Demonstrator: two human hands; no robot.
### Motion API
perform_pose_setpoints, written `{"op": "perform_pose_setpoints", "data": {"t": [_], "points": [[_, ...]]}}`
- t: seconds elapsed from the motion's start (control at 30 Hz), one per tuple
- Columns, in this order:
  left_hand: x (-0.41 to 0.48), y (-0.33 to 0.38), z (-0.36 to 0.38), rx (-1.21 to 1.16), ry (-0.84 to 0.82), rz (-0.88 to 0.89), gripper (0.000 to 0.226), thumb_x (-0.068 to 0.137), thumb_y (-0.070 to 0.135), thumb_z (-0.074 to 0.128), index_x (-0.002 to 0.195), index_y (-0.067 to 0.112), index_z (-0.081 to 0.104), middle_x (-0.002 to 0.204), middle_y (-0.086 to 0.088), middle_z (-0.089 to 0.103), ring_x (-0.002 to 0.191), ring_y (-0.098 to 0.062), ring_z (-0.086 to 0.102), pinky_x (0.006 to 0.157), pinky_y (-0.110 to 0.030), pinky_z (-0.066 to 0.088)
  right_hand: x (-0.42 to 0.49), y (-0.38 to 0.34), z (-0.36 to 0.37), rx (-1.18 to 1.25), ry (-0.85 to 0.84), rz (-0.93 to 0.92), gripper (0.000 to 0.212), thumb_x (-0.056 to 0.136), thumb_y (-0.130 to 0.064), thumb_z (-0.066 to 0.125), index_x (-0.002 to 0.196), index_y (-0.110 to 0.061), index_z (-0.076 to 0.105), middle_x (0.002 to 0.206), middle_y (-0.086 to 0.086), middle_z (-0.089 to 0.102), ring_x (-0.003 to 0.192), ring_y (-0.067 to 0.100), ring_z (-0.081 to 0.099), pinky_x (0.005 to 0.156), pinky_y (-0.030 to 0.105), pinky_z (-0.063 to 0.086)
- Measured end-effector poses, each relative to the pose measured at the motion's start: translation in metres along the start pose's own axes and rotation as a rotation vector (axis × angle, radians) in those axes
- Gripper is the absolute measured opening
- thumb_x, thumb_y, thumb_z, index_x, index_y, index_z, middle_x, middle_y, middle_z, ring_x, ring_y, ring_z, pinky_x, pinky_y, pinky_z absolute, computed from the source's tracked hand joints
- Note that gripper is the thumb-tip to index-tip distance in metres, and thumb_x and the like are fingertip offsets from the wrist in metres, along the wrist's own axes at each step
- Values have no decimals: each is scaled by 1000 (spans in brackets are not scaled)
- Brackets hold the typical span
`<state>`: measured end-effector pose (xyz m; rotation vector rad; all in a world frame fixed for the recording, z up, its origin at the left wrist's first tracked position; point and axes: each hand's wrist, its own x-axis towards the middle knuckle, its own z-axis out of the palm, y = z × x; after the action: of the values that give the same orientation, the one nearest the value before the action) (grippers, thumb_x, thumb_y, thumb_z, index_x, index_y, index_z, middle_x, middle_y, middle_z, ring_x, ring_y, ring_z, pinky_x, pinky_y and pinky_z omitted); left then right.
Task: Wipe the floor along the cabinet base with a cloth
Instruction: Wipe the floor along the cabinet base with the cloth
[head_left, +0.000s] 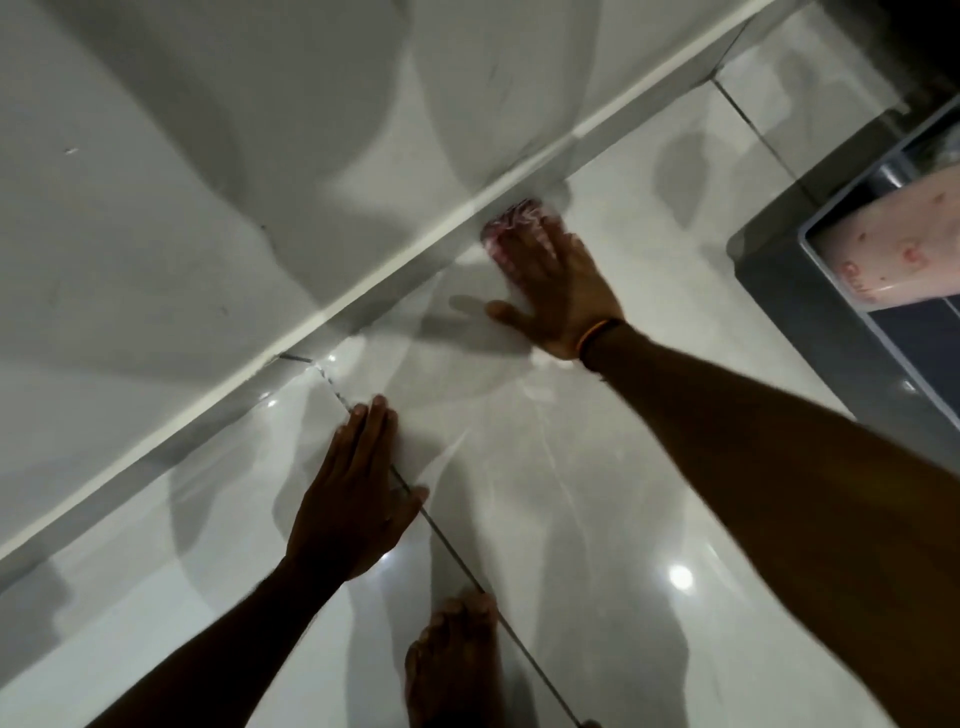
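Cloth pressed to the floor at the cabinet base

The right hand (556, 291) lies flat, fingers spread, on the pink cloth (511, 226) touching the cabinet (208, 182) — the left hand (353, 493) rests open and empty on the floor (545, 467). A grey bin (831, 218) nearby holds a pink roll (904, 234).

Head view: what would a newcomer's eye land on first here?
The right hand pressing a pink-and-white cloth flat against the floor, right at the cabinet base. Next, the left hand lies spread flat on the glossy floor tile nearer the camera, across a grout line. A bare foot shows at the bottom edge.
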<state>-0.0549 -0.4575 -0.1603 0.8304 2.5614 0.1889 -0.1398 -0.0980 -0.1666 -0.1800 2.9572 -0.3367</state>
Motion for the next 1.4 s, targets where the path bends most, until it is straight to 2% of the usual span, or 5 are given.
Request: {"op": "perform_pose_setpoints", "data": {"t": [0.4, 0.6, 0.77, 0.93, 1.4], "points": [[1, -2, 0, -31, 63, 18, 94, 100, 70, 36, 167, 5, 19, 180, -10, 10, 167, -29, 8, 129, -49, 23, 30, 105, -51, 136, -49, 602, 121, 88, -99, 13, 174, -15, 0, 184, 8, -5, 170, 36, -14, 140, 56, -2], [1, -3, -1, -22, 109, 77, 94, 101, 68, 38, 165, 1, 21, 179, -13, 13, 166, -34, 13, 133, -43, 15, 10, 80, -42, 64, 43, 303, 119, 86, -103, 19, 172, -21, 27, 182, 13, 19, 171, 35, 10, 139, 55, 10], [7, 0, -4, -14, 167, 131, 94, 94, 55, 59, 161, -5, 31, 175, -20, 22, 163, -41, 22, 126, -53, 29, 32, 99, -62, 210, 189, 575, 115, 89, -98, 21, 164, -13, 40, 180, 16, 21, 169, 36, 13, 139, 50, 8], [8, -6, -5, -5, 207, 160, 96, 91, 57, 64, 160, -3, 35, 174, -19, 28, 160, -39, 29, 125, -51, 33, 61, 165, -67, 140, 53, 779, 132, 81, -104, -4, 174, -11, -1, 183, 15, -10, 171, 31, -11, 140, 54, -4], [7, -7, -14, -11, 187, 188, 92, 97, 55, 60, 161, -5, 32, 174, -19, 26, 162, -37, 26, 125, -54, 35, -5, -15, -22, 140, -118, 128, 125, 75, -107, 23, 174, -31, 16, 183, 2, 16, 171, 32, 6, 140, 51, 5]]}}
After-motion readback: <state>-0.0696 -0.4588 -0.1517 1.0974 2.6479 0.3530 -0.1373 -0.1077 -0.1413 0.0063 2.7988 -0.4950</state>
